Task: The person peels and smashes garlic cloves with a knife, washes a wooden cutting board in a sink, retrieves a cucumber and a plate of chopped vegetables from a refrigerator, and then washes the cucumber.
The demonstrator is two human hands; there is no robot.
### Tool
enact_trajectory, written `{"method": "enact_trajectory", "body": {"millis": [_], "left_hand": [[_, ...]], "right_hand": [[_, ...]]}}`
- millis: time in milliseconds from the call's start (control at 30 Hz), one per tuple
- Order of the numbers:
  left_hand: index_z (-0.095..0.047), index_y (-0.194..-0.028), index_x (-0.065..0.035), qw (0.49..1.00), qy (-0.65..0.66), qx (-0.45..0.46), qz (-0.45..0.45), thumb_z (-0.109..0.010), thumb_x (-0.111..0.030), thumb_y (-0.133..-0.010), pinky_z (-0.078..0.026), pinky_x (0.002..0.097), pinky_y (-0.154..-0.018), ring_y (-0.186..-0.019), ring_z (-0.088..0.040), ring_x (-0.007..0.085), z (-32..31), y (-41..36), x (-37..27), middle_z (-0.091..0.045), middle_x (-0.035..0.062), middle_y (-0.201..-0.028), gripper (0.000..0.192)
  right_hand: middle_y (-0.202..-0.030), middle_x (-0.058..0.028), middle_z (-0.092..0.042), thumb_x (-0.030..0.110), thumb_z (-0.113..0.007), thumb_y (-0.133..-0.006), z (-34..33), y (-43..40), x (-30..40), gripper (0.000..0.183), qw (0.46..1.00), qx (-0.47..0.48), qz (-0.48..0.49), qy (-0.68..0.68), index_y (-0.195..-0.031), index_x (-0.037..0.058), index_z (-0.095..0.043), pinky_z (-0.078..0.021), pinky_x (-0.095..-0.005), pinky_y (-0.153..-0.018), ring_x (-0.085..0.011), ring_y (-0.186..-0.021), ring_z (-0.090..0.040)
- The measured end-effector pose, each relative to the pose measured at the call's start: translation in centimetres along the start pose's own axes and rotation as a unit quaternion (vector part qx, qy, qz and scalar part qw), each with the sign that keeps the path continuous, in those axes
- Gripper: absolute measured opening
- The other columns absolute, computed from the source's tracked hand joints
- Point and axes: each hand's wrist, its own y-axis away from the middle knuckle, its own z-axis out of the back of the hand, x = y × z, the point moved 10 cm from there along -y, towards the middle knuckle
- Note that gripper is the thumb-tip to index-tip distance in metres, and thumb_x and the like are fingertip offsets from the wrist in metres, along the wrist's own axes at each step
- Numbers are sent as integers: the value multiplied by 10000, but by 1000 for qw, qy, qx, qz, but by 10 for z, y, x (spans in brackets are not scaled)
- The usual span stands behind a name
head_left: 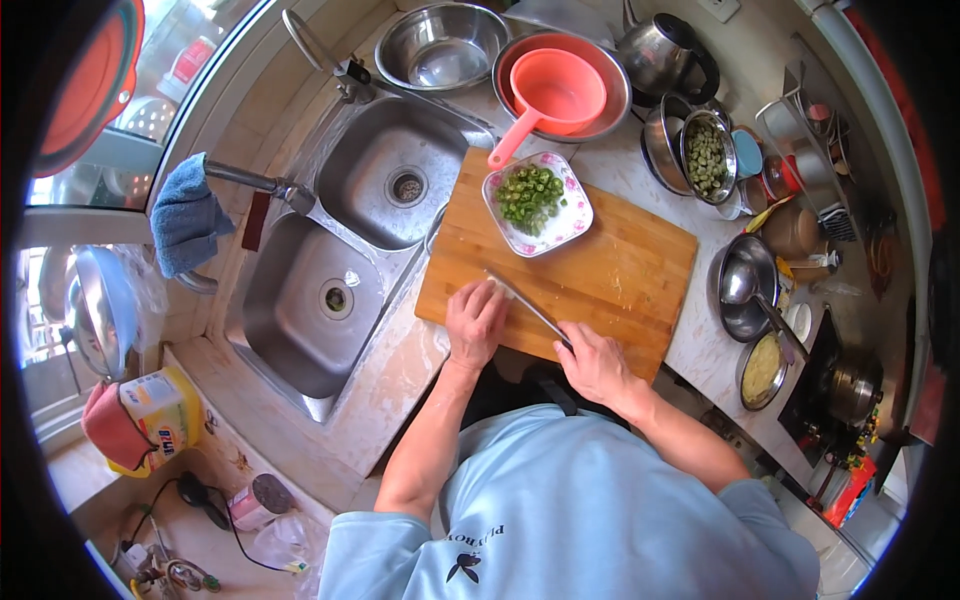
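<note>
My right hand (pixel 598 365) grips the handle of a kitchen knife (pixel 531 304), its thin blade slanting across the near part of a wooden cutting board (pixel 637 277). On the left side of the blade, the curled fingertips of my left hand (pixel 478 319) press a small pale piece of food (pixel 501 283) against the board. My fingers cover most of that piece, so its kind cannot be told. Farther back on the board stands a white floral square dish (pixel 559 221). Chopped green peppers (pixel 529 196) lie in it.
Left of the board is a steel double sink (pixel 300 300) with a faucet (pixel 300 196) draped with a blue cloth (pixel 184 217). Behind stand a steel basin (pixel 442 49), a coral plastic ladle (pixel 562 86) and a kettle (pixel 664 56). Bowls, including one of green beans (pixel 706 157), line the right.
</note>
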Motion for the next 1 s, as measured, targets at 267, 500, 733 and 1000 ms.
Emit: {"method": "enact_trajectory", "body": {"millis": [267,500,733,1000], "left_hand": [[-638,-928,-29,998,4,54,-14,-671,-10,-651,-427,392,-727,-876,-551,298,-16,5,8,-602,96,-943,279],[-630,-857,-24,999,21,33,-14,-674,15,-641,-450,385,-739,-875,-571,283,-13,1,6,-616,92,-947,225],[-624,-859,-31,999,33,16,-7,-672,33,-641,-457,382,-747,-870,-572,282,-8,1,7,-616,90,-939,232],[-632,-866,-42,999,21,25,-7,-671,13,-655,-453,363,-726,-868,-577,262,-12,1,9,-621,74,-933,222]], "right_hand": [[-794,-178,-572,202,-530,-897,2,-7,28,210,991,52,47,112,-1000,21,-503,-501,-471,-553,-372,-624,-603],[-791,-209,-580,217,-492,-917,-17,-17,5,200,993,93,1,71,-916,24,-439,-476,-526,-588,-414,-650,-593],[-783,-234,-596,221,-475,-924,-12,-13,5,206,992,103,-17,75,-924,19,-433,-467,-542,-594,-433,-661,-593],[-770,-235,-602,206,-474,-924,-25,-20,-3,193,992,111,-20,58,-915,17,-434,-469,-538,-597,-441,-664,-593]]}}
